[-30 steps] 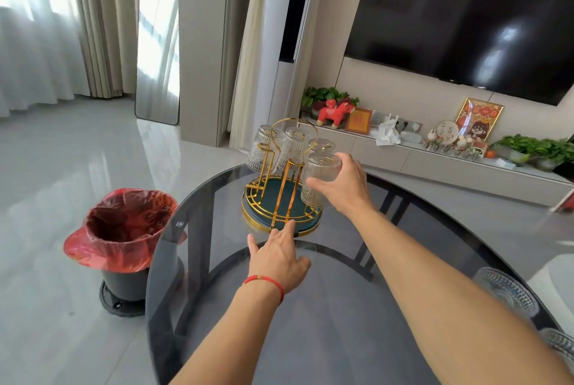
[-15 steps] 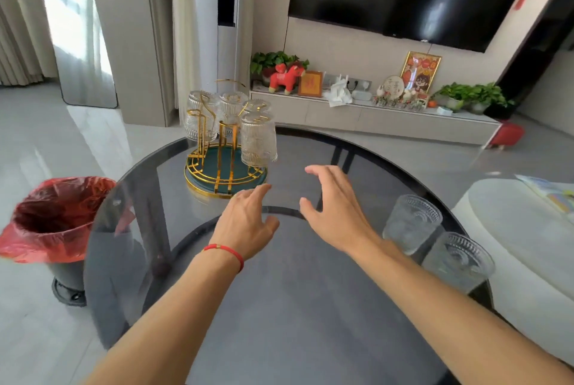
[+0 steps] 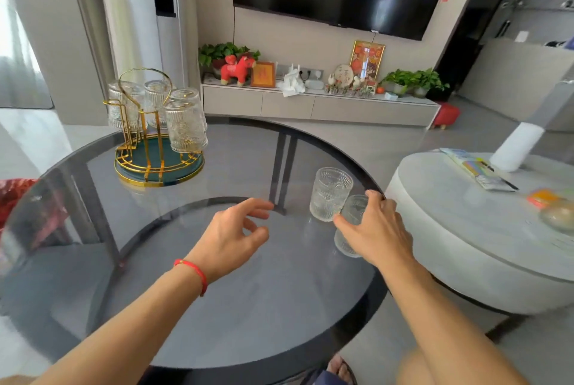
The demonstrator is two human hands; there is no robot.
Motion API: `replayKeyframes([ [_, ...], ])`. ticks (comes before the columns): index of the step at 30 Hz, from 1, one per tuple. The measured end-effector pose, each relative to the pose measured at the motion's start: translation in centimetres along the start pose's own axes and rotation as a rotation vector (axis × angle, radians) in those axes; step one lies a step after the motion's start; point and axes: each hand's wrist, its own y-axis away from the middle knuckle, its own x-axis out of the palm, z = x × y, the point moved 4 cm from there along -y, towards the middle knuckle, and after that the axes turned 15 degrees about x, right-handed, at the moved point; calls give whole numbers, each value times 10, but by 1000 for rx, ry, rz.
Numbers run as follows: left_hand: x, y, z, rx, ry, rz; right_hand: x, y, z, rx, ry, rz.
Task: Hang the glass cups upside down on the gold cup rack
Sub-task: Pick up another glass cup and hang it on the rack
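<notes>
The gold cup rack [image 3: 146,164] with a green base stands at the far left of the round glass table [image 3: 217,307]. Several ribbed glass cups [image 3: 185,125] hang upside down on it. Two more glass cups stand upright at the table's right edge. The farther upright cup [image 3: 330,193] is free. My right hand [image 3: 377,231] wraps around the nearer cup [image 3: 352,213], which it partly hides. My left hand [image 3: 231,237], a red string at its wrist, hovers open over the table's middle, holding nothing.
A white round table [image 3: 466,245] with packets and small items stands close on the right. A bin with a red bag [image 3: 15,198] shows through the glass at the left. A TV cabinet [image 3: 310,105] with plants and ornaments runs along the far wall.
My right hand left the cup it hung on the rack, swung right and closed around the nearer upright cup. My left hand drew back from the rack base. The view turned right.
</notes>
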Motion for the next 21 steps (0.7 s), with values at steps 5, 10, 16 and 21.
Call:
replayKeyframes([
  [5,16,6,0,-110,222,26,-11,-2,-2,-31,-25,39],
  [10,23,7,1,-333,565,8,-4,23,12,-85,-551,391],
  [16,2,6,10,-546,1088,-117,31,53,64,-64,-979,778],
  [21,-32,-4,25,-546,841,-312,39,55,86,-254,-627,702],
])
